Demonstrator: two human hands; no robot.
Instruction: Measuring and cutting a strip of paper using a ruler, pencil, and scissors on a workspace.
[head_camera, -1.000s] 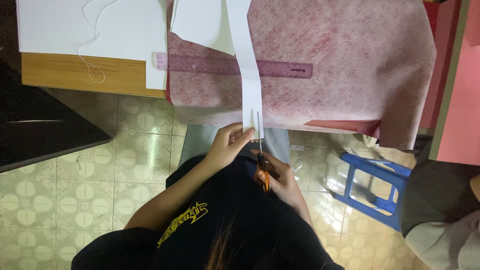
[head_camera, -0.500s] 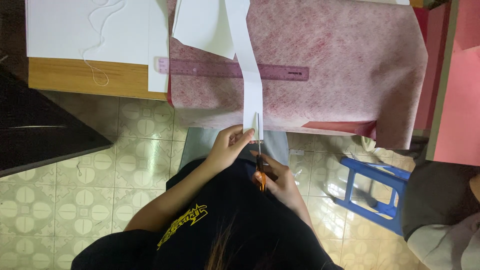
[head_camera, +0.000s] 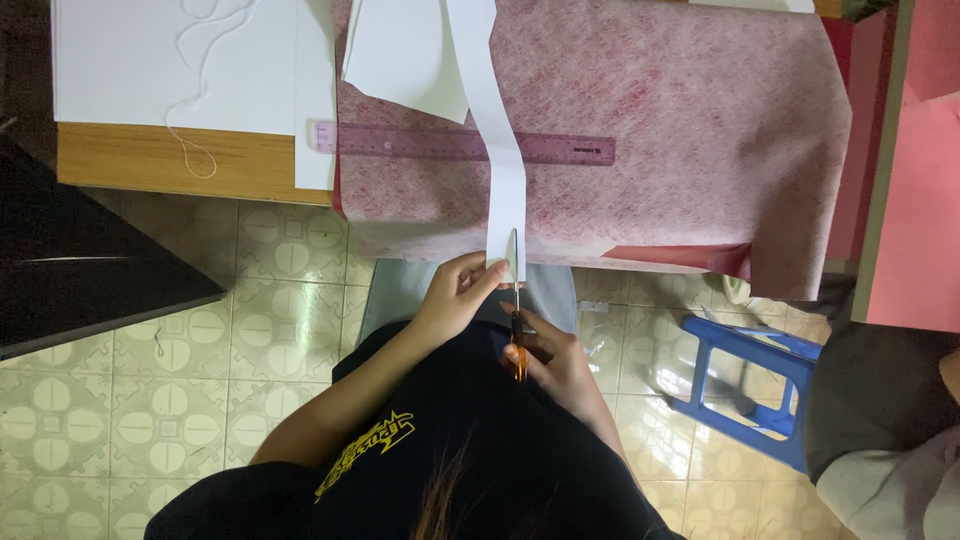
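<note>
Far left: dark slanted panel (head_camera: 90, 290) over the patterned green-and-cream tile floor (head_camera: 270, 300). Above it, light wooden tabletop (head_camera: 150, 160) carrying a large white sheet of paper (head_camera: 130, 60) with a loose white thread (head_camera: 200, 90) trailing over its lower edge.

Moving right: pink non-woven fabric sheet (head_camera: 680, 90) spread across the table, its near edge hanging over the side. A translucent purple plastic ruler (head_camera: 420, 143) lies flat across it, with a white cut-out paper piece (head_camera: 405, 55) just above the ruler.

Centre: long narrow white paper strip (head_camera: 495, 120) runs from the top edge down over the ruler and past the fabric's near edge. Left hand (head_camera: 455, 295) pinches the strip's lower end, fingers closed on its left side. Slim blade of the orange-handled scissors (head_camera: 517, 320) points up into the strip's bottom edge, a slit visible there. Right hand (head_camera: 555, 360) wraps the scissor handles, clenched around them, just below and right of the left hand. Both hands sit off the table edge, above the lap.

Right: blue plastic stool (head_camera: 750, 385) on the floor; a pink panel (head_camera: 920, 200) beyond it; part of another person's grey clothing (head_camera: 880, 400) at the corner.
</note>
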